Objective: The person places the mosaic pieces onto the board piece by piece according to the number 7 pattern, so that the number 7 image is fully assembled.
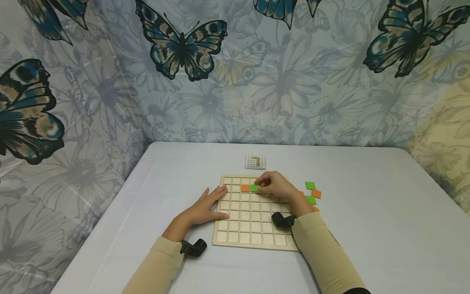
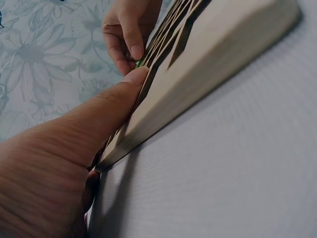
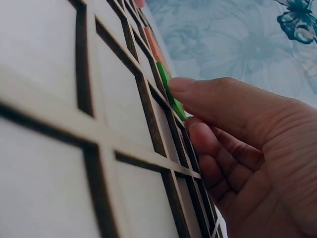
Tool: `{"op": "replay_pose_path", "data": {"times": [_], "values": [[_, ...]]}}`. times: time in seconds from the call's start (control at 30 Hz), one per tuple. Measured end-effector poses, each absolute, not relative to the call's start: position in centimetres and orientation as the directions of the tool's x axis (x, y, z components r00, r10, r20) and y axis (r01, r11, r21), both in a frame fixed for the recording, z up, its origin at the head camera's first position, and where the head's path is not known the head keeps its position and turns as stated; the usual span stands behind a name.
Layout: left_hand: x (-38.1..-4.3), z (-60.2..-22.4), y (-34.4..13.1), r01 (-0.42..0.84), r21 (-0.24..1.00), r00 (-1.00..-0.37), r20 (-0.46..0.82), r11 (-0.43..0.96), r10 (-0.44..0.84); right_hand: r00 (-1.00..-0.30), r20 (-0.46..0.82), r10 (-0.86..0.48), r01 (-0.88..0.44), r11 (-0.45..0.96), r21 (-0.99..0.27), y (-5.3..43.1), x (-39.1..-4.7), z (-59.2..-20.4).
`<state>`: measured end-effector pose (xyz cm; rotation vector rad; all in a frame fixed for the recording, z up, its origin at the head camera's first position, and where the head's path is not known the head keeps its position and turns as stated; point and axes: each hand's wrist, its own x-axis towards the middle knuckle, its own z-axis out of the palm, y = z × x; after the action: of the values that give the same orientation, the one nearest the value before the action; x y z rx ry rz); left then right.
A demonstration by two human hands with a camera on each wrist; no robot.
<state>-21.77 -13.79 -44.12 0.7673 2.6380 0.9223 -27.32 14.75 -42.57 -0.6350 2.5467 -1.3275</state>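
A wooden grid board (image 1: 244, 238) lies on the white table. My left hand (image 1: 203, 210) rests at its left edge with fingers spread. In the left wrist view, the left thumb (image 2: 116, 101) lies on the board's rim. My right hand (image 1: 277, 188) reaches over the upper part of the board and pinches a green square tile (image 1: 254, 188) at its right side. This tile sits in the grid, directly right of an orange tile (image 1: 245, 188). In the right wrist view, the thumb touches the green tile (image 3: 168, 89), with the other fingers curled beneath.
A small card with a printed grid pattern (image 1: 255, 161) lies behind the board. Several loose green tiles (image 1: 310, 185) and orange tiles (image 1: 316, 194) are scattered to the right of the board, partly hidden by the right forearm. A butterfly-patterned backdrop (image 1: 286, 94) hangs behind the table.
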Motion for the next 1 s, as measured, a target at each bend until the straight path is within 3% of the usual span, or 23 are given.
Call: {"op": "replay_pose_path", "data": {"times": [0.67,1.0], "values": [[-21.7,-43.9,-13.7,0.406,0.635,-0.831,-0.044,0.657,0.555,-0.877,-0.041,-0.479,-0.236,0.503,-0.831,15.9,-27.0,-41.2],[-21.4,-43.7,-13.8,0.414,0.657,-0.823,-0.026,0.63,0.568,-0.894,0.011,-0.448,-0.258,0.494,-0.83,17.4,-25.9,-40.4]]}}
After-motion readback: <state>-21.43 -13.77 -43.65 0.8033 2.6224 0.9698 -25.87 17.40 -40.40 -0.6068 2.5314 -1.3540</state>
